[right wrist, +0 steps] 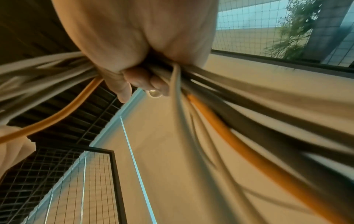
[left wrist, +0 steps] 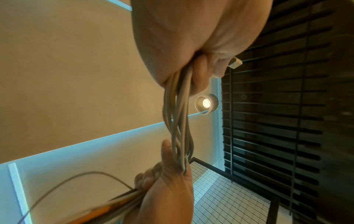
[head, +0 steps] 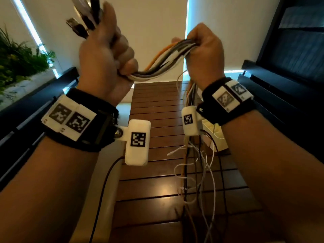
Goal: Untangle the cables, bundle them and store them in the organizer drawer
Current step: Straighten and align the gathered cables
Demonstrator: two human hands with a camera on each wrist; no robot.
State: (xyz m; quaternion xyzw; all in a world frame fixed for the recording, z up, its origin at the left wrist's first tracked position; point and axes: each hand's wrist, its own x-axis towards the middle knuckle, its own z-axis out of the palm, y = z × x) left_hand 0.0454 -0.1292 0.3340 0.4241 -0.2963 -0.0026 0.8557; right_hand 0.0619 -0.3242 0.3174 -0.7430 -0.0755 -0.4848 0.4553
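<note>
Partly hidden cables (head: 163,64), organizer (head: 215,135) mostly blocked

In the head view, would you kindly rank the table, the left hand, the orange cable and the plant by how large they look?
1. Table, largest.
2. Left hand, though nearness to the camera inflates it.
3. Plant, roughly like the hand and cut off by the frame edge, so that order is unsure.
4. Orange cable, smallest.

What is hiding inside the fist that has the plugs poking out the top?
Inside the left hand runs the cable bundle: USB plugs stick out above, and white, grey, black and orange cords leave below toward the right hand. The stretch within the fist is covered by fingers.
</note>
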